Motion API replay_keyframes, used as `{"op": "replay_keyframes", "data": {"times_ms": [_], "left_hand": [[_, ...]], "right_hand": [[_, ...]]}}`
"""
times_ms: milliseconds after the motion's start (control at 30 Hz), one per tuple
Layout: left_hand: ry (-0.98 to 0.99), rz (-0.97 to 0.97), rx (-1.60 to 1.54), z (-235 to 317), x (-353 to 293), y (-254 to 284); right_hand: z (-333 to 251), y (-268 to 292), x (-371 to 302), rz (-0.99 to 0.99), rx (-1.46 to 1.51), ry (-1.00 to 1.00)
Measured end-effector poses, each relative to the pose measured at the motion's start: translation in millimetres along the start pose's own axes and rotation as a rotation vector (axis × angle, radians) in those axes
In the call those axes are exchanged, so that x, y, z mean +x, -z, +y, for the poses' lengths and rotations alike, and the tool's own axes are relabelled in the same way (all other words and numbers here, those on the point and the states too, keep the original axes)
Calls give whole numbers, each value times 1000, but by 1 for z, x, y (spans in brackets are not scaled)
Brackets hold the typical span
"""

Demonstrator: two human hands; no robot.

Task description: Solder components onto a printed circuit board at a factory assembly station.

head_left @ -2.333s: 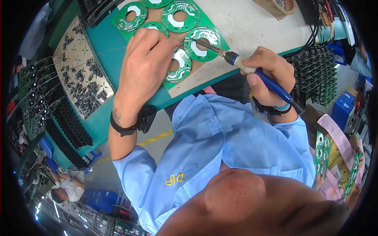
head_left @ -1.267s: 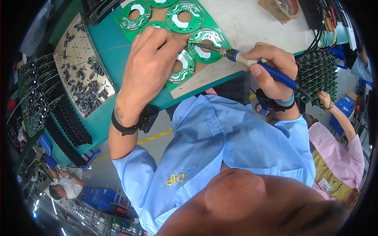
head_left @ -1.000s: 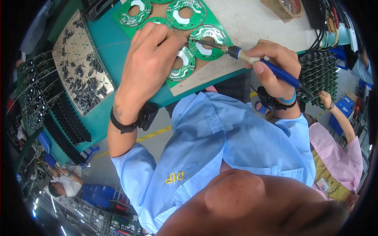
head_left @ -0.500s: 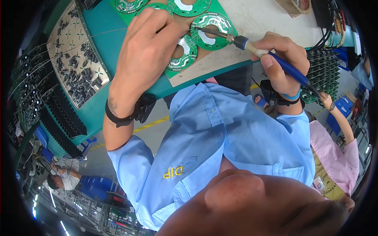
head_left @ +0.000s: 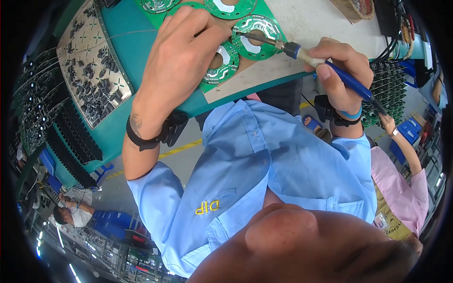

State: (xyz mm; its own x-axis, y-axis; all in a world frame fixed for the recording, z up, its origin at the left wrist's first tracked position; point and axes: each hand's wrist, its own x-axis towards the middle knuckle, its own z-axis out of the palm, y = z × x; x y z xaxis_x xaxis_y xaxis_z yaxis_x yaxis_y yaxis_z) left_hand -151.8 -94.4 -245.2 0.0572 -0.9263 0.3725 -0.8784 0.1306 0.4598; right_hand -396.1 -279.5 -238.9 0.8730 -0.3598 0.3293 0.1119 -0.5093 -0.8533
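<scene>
My right hand (head_left: 342,70) grips a blue-handled soldering iron (head_left: 302,51) like a pen; its metal tip rests on a green ring-shaped circuit board (head_left: 257,30). My left hand (head_left: 181,59) lies flat over the green panel of ring boards (head_left: 222,68), fingers closed as if pinching something thin near the tip; what it pinches is hidden. The panel sits on a pale mat (head_left: 302,21) on the teal bench (head_left: 137,52). Both wrists wear dark straps.
A tray of small dark components (head_left: 92,70) lies left on the bench, with black racks of parts (head_left: 52,122) beyond it. A rack of green boards (head_left: 394,85) stands at right. A person in pink (head_left: 401,184) works at right; another sits lower left (head_left: 71,212).
The view has shifted so bench and hands sit higher in the picture. The iron's tip has stayed on the ring boards, and my left hand has stayed pressed on the panel.
</scene>
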Motion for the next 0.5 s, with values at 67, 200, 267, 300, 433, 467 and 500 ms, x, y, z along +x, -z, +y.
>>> {"op": "replay_keyframes", "data": {"times_ms": [67,200,267,300,433,467,500], "left_hand": [[5,-8,9,0,0,0],[-2,4,2,-1,1,0],[-8,14,-3,-2,2,2],[-5,34,14,-3,3,4],[98,116,48,1,-4,11],[189,152,41,2,-7,12],[271,189,16,2,-7,13]], "right_hand": [[0,1,2,-11,0,1],[1,2,2,-17,-4,-3],[0,3,1,-16,-8,-5],[0,4,-1,18,21,-10],[1,11,-12,139,80,-30],[3,13,-16,199,76,-47],[1,18,-20,263,57,-73]]}}
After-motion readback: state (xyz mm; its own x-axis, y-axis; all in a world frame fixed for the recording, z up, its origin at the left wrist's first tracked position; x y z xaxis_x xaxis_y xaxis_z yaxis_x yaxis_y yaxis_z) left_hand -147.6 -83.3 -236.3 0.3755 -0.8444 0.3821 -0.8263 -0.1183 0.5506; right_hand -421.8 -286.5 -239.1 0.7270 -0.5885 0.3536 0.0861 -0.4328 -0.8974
